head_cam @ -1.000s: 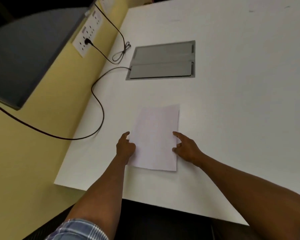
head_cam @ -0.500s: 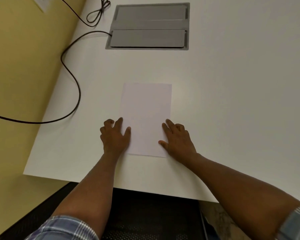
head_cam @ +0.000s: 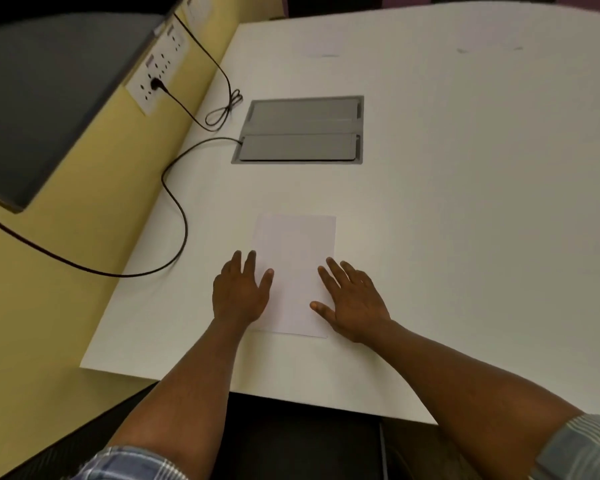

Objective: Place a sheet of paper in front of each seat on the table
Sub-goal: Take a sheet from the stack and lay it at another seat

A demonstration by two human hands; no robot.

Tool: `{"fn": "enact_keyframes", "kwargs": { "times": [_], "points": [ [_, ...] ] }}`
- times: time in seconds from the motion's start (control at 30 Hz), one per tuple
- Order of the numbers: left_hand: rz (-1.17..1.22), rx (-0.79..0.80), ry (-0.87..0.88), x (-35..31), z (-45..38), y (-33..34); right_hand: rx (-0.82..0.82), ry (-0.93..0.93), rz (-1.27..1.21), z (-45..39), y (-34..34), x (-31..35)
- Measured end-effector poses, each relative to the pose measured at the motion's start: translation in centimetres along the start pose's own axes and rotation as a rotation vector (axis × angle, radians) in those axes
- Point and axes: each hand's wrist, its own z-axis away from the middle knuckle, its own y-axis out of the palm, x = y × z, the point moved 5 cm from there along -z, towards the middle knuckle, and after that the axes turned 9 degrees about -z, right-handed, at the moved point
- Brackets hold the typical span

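Forearms come up from the bottom edge on my feed, checked sleeves (head_cam: 132,462) just showing at the elbows, above a dark chair seat (head_cam: 291,438) tucked under the near edge of the white table (head_cam: 465,237). I see the left hand (head_cam: 239,292) lying flat with fingers spread, its thumb side over the left edge of the sheet of paper (head_cam: 297,265). The right hand (head_cam: 352,299) is flat and spread too, thumb and first fingers resting on the sheet's right edge; neither hand grips anything. The sheet lies flat near the table's front edge, lengthwise away from me, between the two hands. Beyond it sits a grey cable hatch (head_cam: 300,129) set into the tabletop. A black cable (head_cam: 177,209) loops from the hatch off the table's left side, and another runs to the wall socket panel (head_cam: 156,74) on the yellow wall (head_cam: 49,289).
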Motion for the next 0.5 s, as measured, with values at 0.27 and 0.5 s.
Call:
{"fn": "enact_keyframes", "kwargs": {
  "times": [0.27,0.5],
  "points": [
    [-0.059,-0.102,0.033,-3.5,4.3,-7.6,-0.096,-0.102,0.077,3.1,-6.9,0.2],
    [-0.060,-0.247,-0.037,-6.4,9.9,-14.7,-0.201,-0.252,0.103,5.8,-14.1,2.4]
  ]
}}
